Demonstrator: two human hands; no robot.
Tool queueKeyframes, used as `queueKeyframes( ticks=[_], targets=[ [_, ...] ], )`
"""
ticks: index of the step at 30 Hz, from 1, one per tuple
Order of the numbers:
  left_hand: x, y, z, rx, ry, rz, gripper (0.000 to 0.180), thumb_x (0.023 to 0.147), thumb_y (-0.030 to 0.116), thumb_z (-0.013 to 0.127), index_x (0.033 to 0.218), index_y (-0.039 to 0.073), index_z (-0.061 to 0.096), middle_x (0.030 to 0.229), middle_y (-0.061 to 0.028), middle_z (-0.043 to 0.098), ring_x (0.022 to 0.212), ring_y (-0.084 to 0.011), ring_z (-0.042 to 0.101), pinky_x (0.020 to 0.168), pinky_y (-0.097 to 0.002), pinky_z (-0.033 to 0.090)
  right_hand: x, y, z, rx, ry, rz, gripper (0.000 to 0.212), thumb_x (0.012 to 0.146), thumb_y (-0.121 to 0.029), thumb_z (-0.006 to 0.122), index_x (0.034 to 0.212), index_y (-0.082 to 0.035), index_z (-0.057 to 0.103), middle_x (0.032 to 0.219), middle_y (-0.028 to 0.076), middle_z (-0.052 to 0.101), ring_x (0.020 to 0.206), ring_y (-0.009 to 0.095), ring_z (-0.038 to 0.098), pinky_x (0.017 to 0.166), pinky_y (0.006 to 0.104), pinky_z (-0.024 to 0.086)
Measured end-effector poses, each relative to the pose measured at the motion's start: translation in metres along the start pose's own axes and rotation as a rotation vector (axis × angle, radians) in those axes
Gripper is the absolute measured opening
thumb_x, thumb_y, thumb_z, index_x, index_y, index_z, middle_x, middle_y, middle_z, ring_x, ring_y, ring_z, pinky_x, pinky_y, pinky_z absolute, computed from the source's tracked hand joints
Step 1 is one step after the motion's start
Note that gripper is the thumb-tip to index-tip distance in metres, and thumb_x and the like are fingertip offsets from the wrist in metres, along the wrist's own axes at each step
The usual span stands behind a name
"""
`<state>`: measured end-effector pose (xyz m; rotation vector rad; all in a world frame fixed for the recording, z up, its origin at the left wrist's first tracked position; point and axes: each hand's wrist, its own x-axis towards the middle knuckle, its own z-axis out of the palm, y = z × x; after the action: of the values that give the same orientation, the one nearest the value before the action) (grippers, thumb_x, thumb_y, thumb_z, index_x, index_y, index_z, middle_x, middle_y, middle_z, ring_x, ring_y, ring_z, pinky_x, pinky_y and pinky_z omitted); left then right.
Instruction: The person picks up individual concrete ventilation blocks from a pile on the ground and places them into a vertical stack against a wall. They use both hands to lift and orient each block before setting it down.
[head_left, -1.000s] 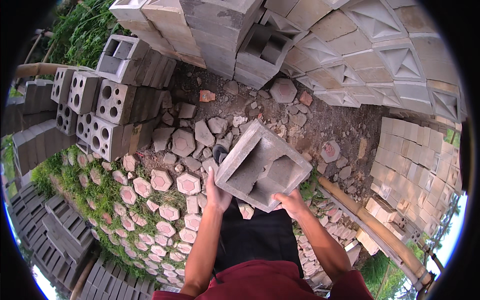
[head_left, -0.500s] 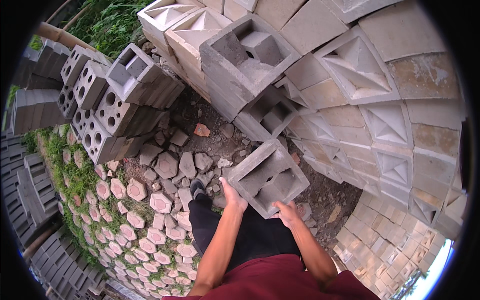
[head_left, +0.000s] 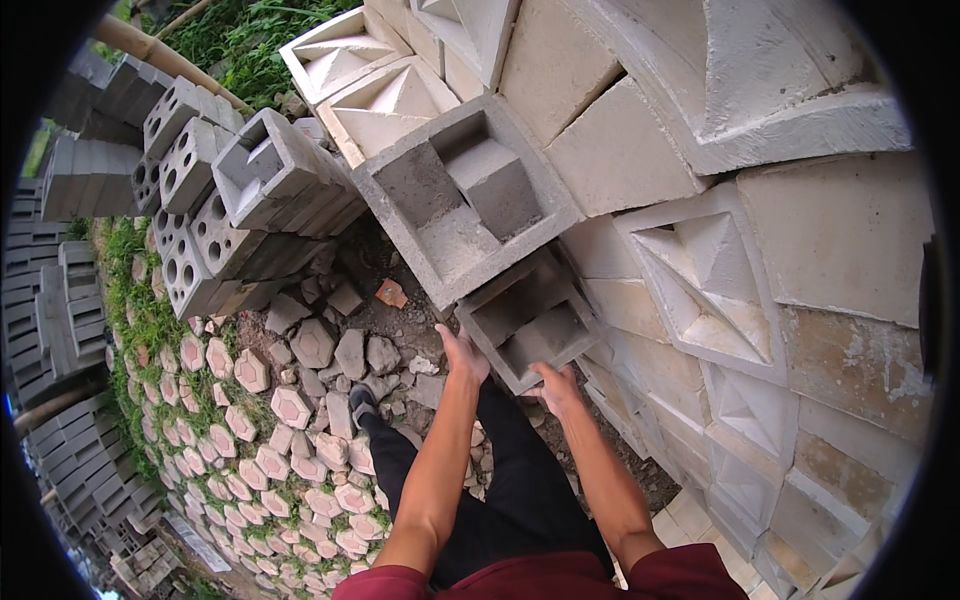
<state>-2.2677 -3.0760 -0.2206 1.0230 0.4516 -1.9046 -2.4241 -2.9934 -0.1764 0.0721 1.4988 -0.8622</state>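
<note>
A square, hollow grey concrete vent block (head_left: 515, 368) is between my two hands, its open face turned up toward me. My left hand (head_left: 462, 356) lies along its left side with fingers pointing up. At the lower right corner, my right hand (head_left: 555, 388) grips with the thumb over the rim. A similar grey vent block (head_left: 400, 245) with stepped partitions sits just beyond, higher up, and its near corner almost meets the held one. Whether the held block rests on something below cannot be made out.
Cream vent blocks with pyramid faces (head_left: 700, 290) are stacked in a wall on the right. Grey blocks with round holes (head_left: 190, 165) stand piled at left. Broken stones (head_left: 350, 355) and hexagonal pavers (head_left: 290, 408) cover the ground around my foot (head_left: 363, 402).
Both hands have carried the vent block forward, close under the other grey block, into shade. My view has moved nearer the stack, and the right-hand wall looks larger.
</note>
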Motion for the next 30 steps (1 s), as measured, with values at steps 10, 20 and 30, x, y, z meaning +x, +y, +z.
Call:
queueKeyframes(
  ticks=[10,20,30],
  targets=[
    [0.018,0.008,0.009,0.069,0.157,0.029,0.081,0.090,0.068,0.020,0.137,0.005,0.038,0.139,-0.0137,0.043,0.126,-0.0325,0.040,0.105,-0.0460,0.032,0.010,-0.012,0.013,0.031,-0.030,0.079,0.046,0.076,-0.004,0.065,0.118,-0.001,0.044,0.114,0.014,0.051,0.100,0.034,0.057,0.073,0.0560,0.055],
    [0.031,0.009,0.023,0.199,0.267,0.053,0.072,0.091,0.062,0.026,0.131,0.005,0.045,0.130,-0.0122,0.051,0.118,-0.0315,0.048,0.103,-0.0476,0.034,0.028,-0.014,0.012,0.035,-0.101,0.119,0.034,0.079,-0.005,0.062,0.111,-0.002,0.050,0.107,0.014,0.054,0.099,0.035,0.057,0.076,0.0575,0.053],
    [0.023,0.020,0.014,0.291,0.113,0.052,0.070,0.094,0.057,0.018,0.138,0.007,0.037,0.139,-0.0120,0.042,0.127,-0.0295,0.039,0.106,-0.0439,0.029,0.020,-0.024,0.014,-0.063,-0.091,0.196,0.052,0.080,-0.020,0.069,0.122,-0.003,0.045,0.120,0.015,0.050,0.112,0.035,0.050,0.082,0.0568,0.051]
  ],
)
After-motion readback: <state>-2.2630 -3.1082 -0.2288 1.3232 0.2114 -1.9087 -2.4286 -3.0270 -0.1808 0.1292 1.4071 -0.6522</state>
